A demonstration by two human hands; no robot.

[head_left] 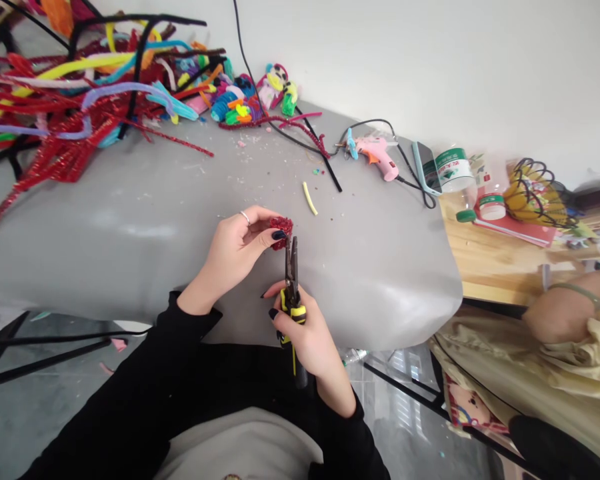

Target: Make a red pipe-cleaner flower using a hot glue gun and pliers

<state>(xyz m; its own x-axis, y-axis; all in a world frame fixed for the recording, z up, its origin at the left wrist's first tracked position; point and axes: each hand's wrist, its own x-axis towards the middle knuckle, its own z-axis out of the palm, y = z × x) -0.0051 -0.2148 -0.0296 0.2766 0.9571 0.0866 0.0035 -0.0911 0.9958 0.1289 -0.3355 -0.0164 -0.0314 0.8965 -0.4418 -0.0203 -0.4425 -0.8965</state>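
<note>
My left hand (pixel 237 250) pinches a small red glittery coil of pipe cleaner (pixel 281 225) between thumb and fingers, a little above the grey table. Wrapped around the yellow-and-black handles of a pair of long-nose pliers (pixel 292 280) is my right hand (pixel 307 330). The dark jaws of the pliers point away from me, slightly apart, and their tips are right beside the red coil. Whether they touch it I cannot tell. A short pale yellow piece of pipe cleaner (pixel 309 199) lies on the table beyond my hands.
A heap of colourful pipe cleaners (pixel 80 100) covers the back left, beside several small fuzzy figures (pixel 240 97). A pink glue gun (pixel 377 153) with a black cable and a phone (pixel 425 167) lie at back right. On the wooden table (pixel 480 260) are bottles; another person's arm (pixel 565 310) shows there.
</note>
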